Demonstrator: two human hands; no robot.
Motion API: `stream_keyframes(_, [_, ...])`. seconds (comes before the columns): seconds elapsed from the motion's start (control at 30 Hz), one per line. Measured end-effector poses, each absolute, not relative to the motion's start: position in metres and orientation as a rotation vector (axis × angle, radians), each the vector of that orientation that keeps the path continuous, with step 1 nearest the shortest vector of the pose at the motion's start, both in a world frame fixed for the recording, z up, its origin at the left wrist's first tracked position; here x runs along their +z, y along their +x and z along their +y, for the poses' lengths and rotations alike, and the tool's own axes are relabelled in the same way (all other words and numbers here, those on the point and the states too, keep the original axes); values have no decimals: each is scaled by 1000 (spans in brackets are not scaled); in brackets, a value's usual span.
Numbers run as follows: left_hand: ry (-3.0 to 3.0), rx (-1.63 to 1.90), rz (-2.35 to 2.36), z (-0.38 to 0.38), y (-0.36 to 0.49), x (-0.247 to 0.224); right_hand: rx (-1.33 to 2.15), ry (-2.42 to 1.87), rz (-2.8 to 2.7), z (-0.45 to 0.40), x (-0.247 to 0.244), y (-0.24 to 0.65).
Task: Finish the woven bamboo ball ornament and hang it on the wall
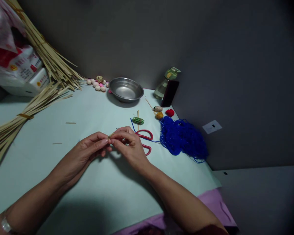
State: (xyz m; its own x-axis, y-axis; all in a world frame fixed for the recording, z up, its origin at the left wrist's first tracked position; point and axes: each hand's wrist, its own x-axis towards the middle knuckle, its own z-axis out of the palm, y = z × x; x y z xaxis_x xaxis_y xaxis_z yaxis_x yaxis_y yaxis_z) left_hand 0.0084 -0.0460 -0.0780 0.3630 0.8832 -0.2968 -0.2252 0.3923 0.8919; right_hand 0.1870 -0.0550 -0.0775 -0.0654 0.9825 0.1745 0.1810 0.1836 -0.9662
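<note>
My left hand (94, 147) and my right hand (128, 143) meet over the middle of the table, fingertips pinched together. Between them shows a bit of a small tan strip (110, 135); most of it is hidden by the fingers. Partly behind my right hand lie scissors with red handles (147, 134), their blades covered by the hand. A blue cord runs by the handles to a large heap of blue cord (181, 137) on the right. Just beyond the hands sits a small green wound bundle (138, 120).
Bundles of tan flat strips (25, 116) lie at left, near white packages (26, 71). At the back are pink and white balls (97, 85), a metal bowl (126, 89), a bottle (160, 89) and a phone (170, 94). Red (170, 112) and yellow thread balls (159, 115) sit right; grey walls (235, 81) enclose the table.
</note>
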Motion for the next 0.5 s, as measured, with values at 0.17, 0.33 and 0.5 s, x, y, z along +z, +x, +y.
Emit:
stream_keyframes(0.17, [919, 841, 945, -44, 7, -78, 1069, -1136, -1461, -54, -79, 188])
stream_keyframes(0.33, [838, 901, 949, -38, 4, -81, 727, -1184, -1653, -60, -81, 188])
stream_keyframes(0.5, [737, 974, 965, -33, -1, -81, 584, -1073, -1753, -66, -69, 188])
